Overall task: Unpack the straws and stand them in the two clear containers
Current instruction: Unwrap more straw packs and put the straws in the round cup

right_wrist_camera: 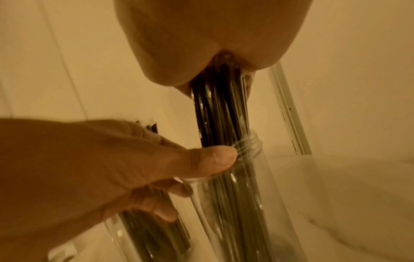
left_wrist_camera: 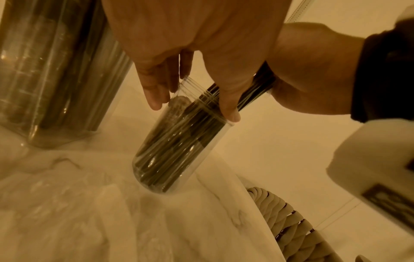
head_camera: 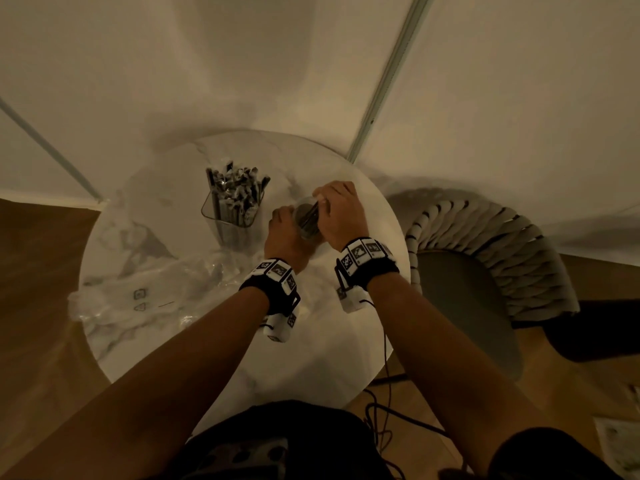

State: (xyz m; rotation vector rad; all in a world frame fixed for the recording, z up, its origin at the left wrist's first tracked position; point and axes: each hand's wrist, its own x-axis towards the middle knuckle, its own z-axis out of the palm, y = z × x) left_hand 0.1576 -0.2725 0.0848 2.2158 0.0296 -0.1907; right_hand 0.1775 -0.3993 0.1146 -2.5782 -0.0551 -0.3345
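A round clear jar (head_camera: 307, 221) with a threaded rim (right_wrist_camera: 253, 141) stands on the marble table (head_camera: 311, 341), right of centre. My left hand (head_camera: 285, 225) holds it at the rim, thumb (right_wrist_camera: 212, 159) on one side and fingers (left_wrist_camera: 154, 99) on the other. A bundle of dark straws (right_wrist_camera: 221, 109) reaches down into the jar (left_wrist_camera: 179, 150). My right hand (head_camera: 337, 207) grips the tops of these straws from above. A second, squarer clear container (head_camera: 233, 209) to the left is packed with straws, some in shiny wrappers.
Crumpled clear plastic packaging (head_camera: 138, 296) lies over the table's left and front-left part. A woven-back chair (head_camera: 485, 254) stands close against the table's right edge. A dark cable (head_camera: 385, 368) hangs off the front right. Walls close in behind.
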